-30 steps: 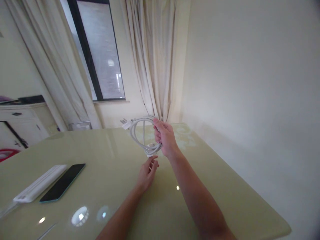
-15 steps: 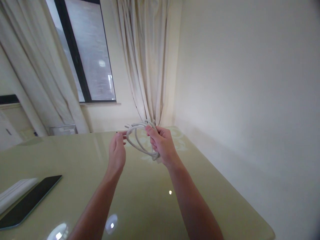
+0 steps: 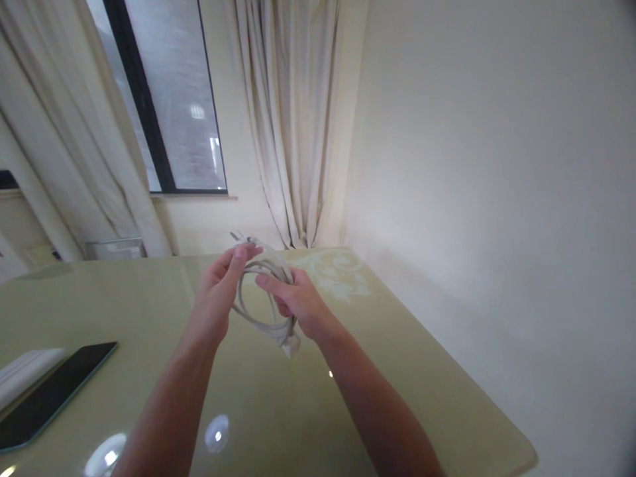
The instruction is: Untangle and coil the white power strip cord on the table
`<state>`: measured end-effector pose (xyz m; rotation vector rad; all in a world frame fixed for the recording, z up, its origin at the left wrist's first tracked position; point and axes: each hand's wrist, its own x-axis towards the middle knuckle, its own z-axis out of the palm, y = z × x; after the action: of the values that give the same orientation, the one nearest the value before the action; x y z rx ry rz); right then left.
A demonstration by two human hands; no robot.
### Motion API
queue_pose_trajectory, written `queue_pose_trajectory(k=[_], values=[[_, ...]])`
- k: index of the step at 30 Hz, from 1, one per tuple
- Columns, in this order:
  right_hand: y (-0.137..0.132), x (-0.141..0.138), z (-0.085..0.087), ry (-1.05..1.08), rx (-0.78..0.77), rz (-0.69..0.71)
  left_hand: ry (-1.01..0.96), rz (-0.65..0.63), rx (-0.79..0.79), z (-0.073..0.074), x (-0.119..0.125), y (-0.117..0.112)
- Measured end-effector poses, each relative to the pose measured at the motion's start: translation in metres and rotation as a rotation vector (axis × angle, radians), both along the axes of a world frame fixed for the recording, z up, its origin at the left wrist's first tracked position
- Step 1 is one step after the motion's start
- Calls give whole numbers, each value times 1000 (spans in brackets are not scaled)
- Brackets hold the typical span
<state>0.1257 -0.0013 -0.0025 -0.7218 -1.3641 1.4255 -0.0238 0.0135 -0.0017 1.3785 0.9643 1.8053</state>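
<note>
A pale grey power cord [image 3: 284,329], wound into loose loops, is held up above the table between my two hands. My right hand [image 3: 305,303] is closed round the right side of the coil, thumb lying across the strands. My left hand [image 3: 217,288] pinches the cord's upper end near its plug [image 3: 240,236], whose metal prongs point up and left. At the bottom of the coil hangs a whitish end piece [image 3: 291,345], probably a connector. Part of the loops is hidden behind my fingers.
The glossy greenish table [image 3: 268,411] runs up to a white wall [image 3: 472,199] on the right. A black flat panel [image 3: 59,394] and a white long object [image 3: 30,374] lie at left. Behind are curtains [image 3: 293,132] and a window [image 3: 173,99].
The coil and my right hand have moved left and slightly down. My left hand, beside the coil before, now grips the plug end. The plug's prongs and the hanging end piece show more clearly.
</note>
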Motion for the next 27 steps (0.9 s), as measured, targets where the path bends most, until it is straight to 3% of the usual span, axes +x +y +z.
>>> queue_pose_trajectory(k=[4, 8, 12, 14, 17, 20, 23, 27], values=[[2, -7, -5, 58, -16, 64, -64, -84, 16, 5, -3, -5], [9, -14, -7, 256, -172, 143, -76, -91, 179, 9, 8, -12], [21, -16, -9, 488, -275, -105, -122, 112, 375, 13, 24, -22], [28, -13, -8, 604, -240, -265, -165, 215, 422, 15, 26, -24], [32, -3, -3, 727, -150, -451, -220, 269, 430, 14, 14, -18], [28, 17, 9, 812, 10, -512, -265, 245, 374, 9, -6, -4], [19, 40, 23, 870, 150, -451, -360, 191, 241, 3, -20, 7], [10, 61, 36, 939, 223, -405, -472, -86, 77, 6, -15, 5]])
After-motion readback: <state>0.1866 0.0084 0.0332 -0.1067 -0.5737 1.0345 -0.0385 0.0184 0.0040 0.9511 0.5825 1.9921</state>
